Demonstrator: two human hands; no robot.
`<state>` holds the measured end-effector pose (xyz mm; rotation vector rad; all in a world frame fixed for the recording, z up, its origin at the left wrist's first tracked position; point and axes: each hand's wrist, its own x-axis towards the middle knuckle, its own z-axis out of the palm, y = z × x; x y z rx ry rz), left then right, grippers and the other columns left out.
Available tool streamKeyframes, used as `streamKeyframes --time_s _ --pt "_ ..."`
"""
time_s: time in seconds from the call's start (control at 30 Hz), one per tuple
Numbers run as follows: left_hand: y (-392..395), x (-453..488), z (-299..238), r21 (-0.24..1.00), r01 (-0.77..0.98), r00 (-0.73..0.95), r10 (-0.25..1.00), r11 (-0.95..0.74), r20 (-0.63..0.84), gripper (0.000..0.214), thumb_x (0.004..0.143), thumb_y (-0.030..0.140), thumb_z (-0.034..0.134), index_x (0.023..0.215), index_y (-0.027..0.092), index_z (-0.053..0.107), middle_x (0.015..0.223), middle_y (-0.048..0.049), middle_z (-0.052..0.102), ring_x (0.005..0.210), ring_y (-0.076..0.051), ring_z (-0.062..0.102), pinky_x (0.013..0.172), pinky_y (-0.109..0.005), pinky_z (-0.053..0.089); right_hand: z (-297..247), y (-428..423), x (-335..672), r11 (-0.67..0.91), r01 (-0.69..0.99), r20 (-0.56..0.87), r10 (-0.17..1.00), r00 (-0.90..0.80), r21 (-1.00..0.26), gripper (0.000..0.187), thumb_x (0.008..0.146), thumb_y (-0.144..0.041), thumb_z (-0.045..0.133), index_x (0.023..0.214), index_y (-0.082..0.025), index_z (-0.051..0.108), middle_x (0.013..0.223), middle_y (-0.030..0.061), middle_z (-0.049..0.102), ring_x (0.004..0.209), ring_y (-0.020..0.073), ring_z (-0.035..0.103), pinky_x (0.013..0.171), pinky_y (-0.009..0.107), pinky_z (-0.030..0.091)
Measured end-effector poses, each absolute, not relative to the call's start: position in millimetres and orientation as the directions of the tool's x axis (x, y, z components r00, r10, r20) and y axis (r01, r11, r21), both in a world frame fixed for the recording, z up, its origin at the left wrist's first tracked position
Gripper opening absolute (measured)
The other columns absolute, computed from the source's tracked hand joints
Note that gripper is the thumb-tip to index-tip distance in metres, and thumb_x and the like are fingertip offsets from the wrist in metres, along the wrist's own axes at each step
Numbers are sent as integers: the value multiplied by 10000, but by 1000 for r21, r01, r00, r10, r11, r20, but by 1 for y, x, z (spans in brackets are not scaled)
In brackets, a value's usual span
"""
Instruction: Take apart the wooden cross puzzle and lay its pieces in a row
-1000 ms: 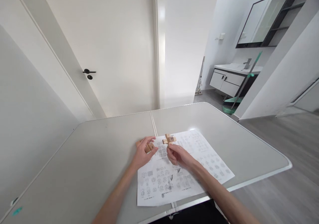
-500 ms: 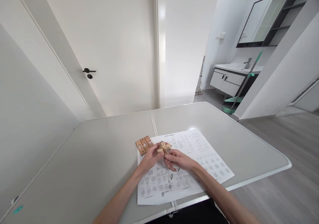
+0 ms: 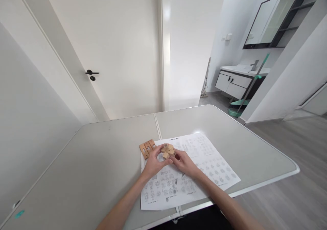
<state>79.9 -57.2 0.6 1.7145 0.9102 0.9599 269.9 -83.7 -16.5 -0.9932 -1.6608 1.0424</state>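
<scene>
White door (image 3: 122, 46) with a black handle (image 3: 92, 72) forms the background; at the far right, a washbasin cabinet (image 3: 233, 83) stands below a dark-framed mirror (image 3: 273, 17), with a green dustpan (image 3: 235, 112) on the floor nearby. Pale grey table (image 3: 102, 175) fills the foreground, a dividing seam running across it from the near edge to the far edge. Printed sheet (image 3: 217, 170), covered with small diagrams, lies flat over the seam. Above the sheet's left part, a cluster of wooden blocks (image 3: 168, 151), joined crosswise, is held between both hands. Left hand (image 3: 153, 164) is partly closed, its thumb at the near side and its fingers curved around the left and far sides. Right hand (image 3: 186, 163) grips the cluster's right side between thumb and bent fingers. Flat wooden pieces (image 3: 146, 149) with cut-outs lie side by side at the sheet's upper left corner, just beyond the left hand.
</scene>
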Motion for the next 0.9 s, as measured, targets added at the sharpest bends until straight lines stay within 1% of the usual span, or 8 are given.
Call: streamKeyframes --time_s 0.1,0.2,0.3,0.37,0.5,0.57,0.7,0.9 --pt "-61 83 2 927 196 392 892 -321 226 667 742 394 870 1340 253 611 1363 -95 661 1299 -315 592 1129 -466 459 -21 -83 269 392 290 342 916 -209 -873 169 994 -309 535 1003 -203 667 714 1 579 602 151 451 585 269 350" --pt "-64 84 4 912 208 382 887 -355 258 662 743 374 870 1340 250 612 1342 -91 677 1286 -311 603 1125 -461 464 -23 -83 268 400 324 360 916 -179 -857 169 979 -273 543 1077 -222 670 709 -4 575 592 154 448 590 271 356" --pt "-63 84 5 910 207 379 887 -359 264 663 746 369 865 1348 251 613 1354 -89 673 1291 -310 603 1130 -460 465 -20 -83 267 397 256 360 916 -179 -881 176 983 -344 567 1033 -220 681 717 4 586 597 156 456 581 268 365" --pt "-61 82 5 918 196 378 891 -344 253 653 765 376 848 1358 251 607 1381 -92 658 1304 -309 596 1137 -464 461 -17 -84 267 374 170 338 918 -207 -912 238 994 -419 561 984 -213 678 754 18 607 617 156 477 584 264 383" --pt "-54 77 2 950 137 412 889 -279 202 678 795 378 819 1409 232 568 1420 -113 630 1332 -307 577 1147 -468 453 -9 -85 267 208 6 195 928 -319 -978 371 1015 -538 500 973 -204 658 750 13 621 567 130 471 548 252 388" --pt "-52 75 0 955 137 435 882 -263 181 689 797 373 815 1421 233 559 1428 -115 625 1345 -307 566 1155 -473 445 -8 -85 268 151 -30 152 928 -340 -988 386 1000 -564 524 1012 -203 662 714 2 617 527 119 447 520 247 375" --pt "-53 74 0 951 148 428 884 -272 187 670 804 367 804 1415 237 562 1441 -110 615 1355 -307 558 1169 -488 432 -11 -83 268 154 -63 165 943 -290 -986 390 966 -536 603 1143 -193 659 693 -10 611 540 127 471 512 242 377" --pt "-62 79 10 957 100 464 864 -271 196 663 854 371 766 1455 268 506 1479 -114 586 1350 -300 565 1152 -478 449 -13 -83 266 236 -28 236 946 -224 -971 249 958 -437 634 1047 -206 662 769 10 664 663 164 593 637 278 442"
